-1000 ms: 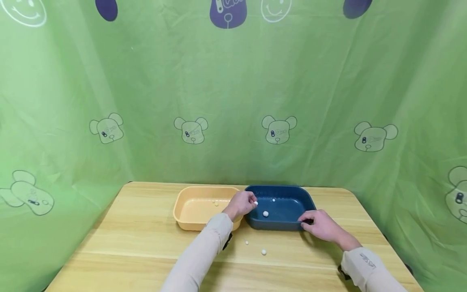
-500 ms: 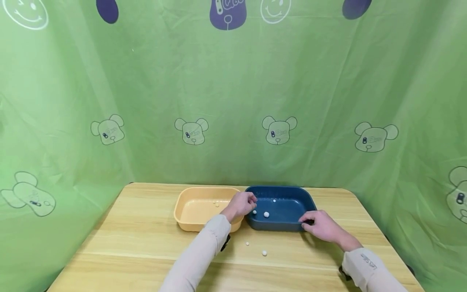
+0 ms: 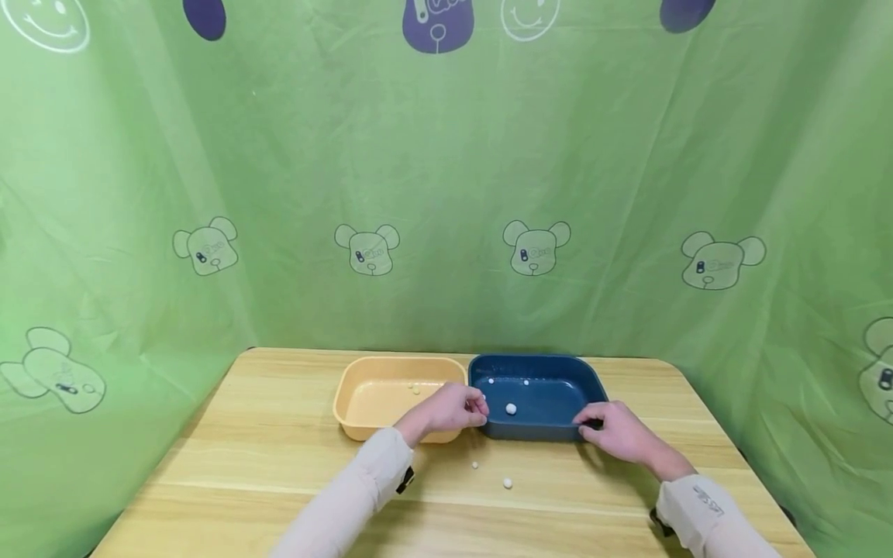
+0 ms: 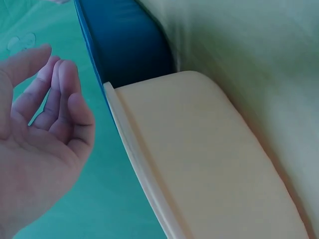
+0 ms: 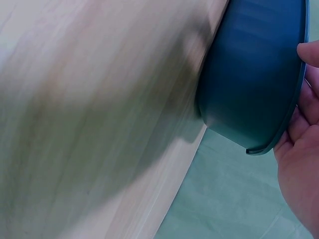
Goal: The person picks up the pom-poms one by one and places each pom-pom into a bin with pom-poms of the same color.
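My left hand [image 3: 452, 408] is above the place where the yellow basin [image 3: 359, 432] meets the dark blue basin [image 3: 533, 432]. In the left wrist view its fingers [image 4: 70, 79] are loosely bent, with nothing visible between them. My right hand [image 3: 617, 432] grips the blue basin's near right rim; the right wrist view has the thumb [image 5: 310, 54] inside the wall and the fingers outside. Several white balls lie in the blue basin, the biggest being a white ball [image 3: 512, 409] near its front. Small pale balls [image 3: 416, 391] sit in the yellow basin.
On the wooden table [image 3: 230, 465], in front of the basins, lie a small white ball [image 3: 475, 465] and a larger white ball [image 3: 507, 483]. A green curtain [image 3: 446, 310] hangs behind and along both sides of the table.
A small white ball has left my left hand's fingers and now lies in the blue basin. That hand has drawn back left and nearer. My right hand stays on the rim.
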`<state>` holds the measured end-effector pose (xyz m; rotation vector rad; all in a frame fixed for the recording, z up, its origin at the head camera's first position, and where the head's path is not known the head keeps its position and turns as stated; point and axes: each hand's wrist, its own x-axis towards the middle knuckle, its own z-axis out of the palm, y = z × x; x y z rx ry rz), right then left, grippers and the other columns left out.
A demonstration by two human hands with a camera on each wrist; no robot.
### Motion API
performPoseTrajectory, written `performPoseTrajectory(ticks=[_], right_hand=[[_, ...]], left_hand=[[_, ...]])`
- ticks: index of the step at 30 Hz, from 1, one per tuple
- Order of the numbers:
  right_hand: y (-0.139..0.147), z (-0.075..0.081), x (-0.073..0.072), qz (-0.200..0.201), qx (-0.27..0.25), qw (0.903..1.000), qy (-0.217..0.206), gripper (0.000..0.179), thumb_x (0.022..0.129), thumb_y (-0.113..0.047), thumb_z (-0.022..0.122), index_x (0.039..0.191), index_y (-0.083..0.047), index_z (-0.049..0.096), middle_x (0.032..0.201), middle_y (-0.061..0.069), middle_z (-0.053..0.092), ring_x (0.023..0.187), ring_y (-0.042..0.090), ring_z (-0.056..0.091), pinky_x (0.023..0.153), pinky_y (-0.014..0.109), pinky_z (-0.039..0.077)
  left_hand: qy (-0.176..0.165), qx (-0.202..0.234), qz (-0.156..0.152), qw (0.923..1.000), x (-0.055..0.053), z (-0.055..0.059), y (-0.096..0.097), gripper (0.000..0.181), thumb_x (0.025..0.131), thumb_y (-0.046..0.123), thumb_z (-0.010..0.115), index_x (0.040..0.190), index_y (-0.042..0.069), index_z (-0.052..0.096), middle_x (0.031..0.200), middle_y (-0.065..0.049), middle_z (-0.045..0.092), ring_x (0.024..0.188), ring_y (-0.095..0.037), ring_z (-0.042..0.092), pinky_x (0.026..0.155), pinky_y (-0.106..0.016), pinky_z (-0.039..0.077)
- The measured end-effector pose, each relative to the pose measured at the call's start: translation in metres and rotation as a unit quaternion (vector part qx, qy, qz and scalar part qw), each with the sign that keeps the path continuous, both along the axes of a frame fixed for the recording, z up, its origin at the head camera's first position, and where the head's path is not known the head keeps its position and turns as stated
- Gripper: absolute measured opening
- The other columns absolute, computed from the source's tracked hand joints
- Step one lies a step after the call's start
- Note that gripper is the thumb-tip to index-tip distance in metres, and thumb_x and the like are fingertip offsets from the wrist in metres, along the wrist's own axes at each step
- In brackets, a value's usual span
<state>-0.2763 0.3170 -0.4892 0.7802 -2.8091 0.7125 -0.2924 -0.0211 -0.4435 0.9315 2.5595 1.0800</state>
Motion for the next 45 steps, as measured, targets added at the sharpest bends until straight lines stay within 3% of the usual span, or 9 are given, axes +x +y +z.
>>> performPoseTrajectory(ticks=[8,14,21,25,32,38,45], right_hand=[[-0.001,0.001,0.002,0.001,-0.003,0.9999,0.01,0.012,0.08,-0.007,0.068,0.089,-0.015,0.072,0.089,-0.007,0.067,0.084,0.011,0.061,0.074,0.034,0.051],[0.0,-0.001,0.003,0.006,-0.013,0.9998,0.014,0.013,0.08,-0.007,0.069,0.088,-0.016,0.072,0.089,-0.008,0.067,0.083,0.009,0.061,0.073,0.032,0.051],[0.002,-0.004,0.003,0.006,-0.011,0.9999,0.01,0.013,0.079,-0.008,0.069,0.088,-0.018,0.071,0.088,-0.009,0.067,0.083,0.008,0.06,0.072,0.032,0.051],[0.002,-0.003,0.002,0.007,-0.013,0.9998,0.013,0.013,0.08,-0.008,0.069,0.088,-0.019,0.071,0.089,-0.008,0.067,0.083,0.009,0.061,0.073,0.032,0.051],[0.001,-0.001,0.003,0.006,-0.01,0.9998,0.015,0.013,0.08,-0.008,0.069,0.088,-0.018,0.071,0.089,-0.008,0.067,0.083,0.009,0.061,0.073,0.032,0.051],[0.0,-0.001,0.002,0.012,-0.015,0.9996,0.023,0.013,0.079,-0.007,0.069,0.087,-0.017,0.071,0.087,-0.009,0.066,0.082,0.007,0.06,0.072,0.031,0.051],[-0.001,-0.001,0.001,0.01,-0.015,0.9995,0.024,0.013,0.079,-0.007,0.07,0.087,-0.017,0.071,0.088,-0.008,0.067,0.083,0.009,0.061,0.072,0.032,0.051]], left_hand=[[0.02,-0.027,-0.022,0.9992,0.019,-0.004,-0.008,0.011,0.085,0.009,0.068,0.096,0.005,0.068,0.078,0.01,0.063,0.072,-0.001,0.056,0.07,-0.017,0.046],[0.062,-0.074,-0.038,0.9946,0.033,-0.019,-0.012,0.016,0.086,0.012,0.067,0.101,0.007,0.068,0.087,0.007,0.064,0.078,0.0,0.056,0.072,-0.015,0.046],[0.078,-0.133,-0.032,0.9875,0.045,-0.038,-0.014,0.028,0.082,0.018,0.071,0.108,0.009,0.066,0.098,0.005,0.062,0.079,0.0,0.056,0.071,-0.016,0.045],[0.094,-0.155,-0.029,0.983,0.046,-0.047,-0.014,0.031,0.08,0.02,0.072,0.109,0.01,0.065,0.095,0.006,0.06,0.078,0.0,0.053,0.071,-0.016,0.044],[0.094,-0.163,-0.016,0.982,0.042,-0.058,-0.011,0.029,0.077,0.02,0.075,0.102,0.01,0.065,0.088,0.006,0.056,0.076,-0.002,0.049,0.068,-0.016,0.043],[0.113,-0.178,-0.007,0.9775,0.039,-0.064,-0.008,0.023,0.076,0.02,0.075,0.095,0.011,0.065,0.081,0.007,0.054,0.075,-0.004,0.046,0.069,-0.018,0.042],[0.142,-0.182,-0.025,0.9726,0.034,-0.065,-0.006,0.01,0.077,0.015,0.073,0.085,0.016,0.067,0.075,0.011,0.056,0.072,-0.001,0.048,0.067,-0.015,0.04]])
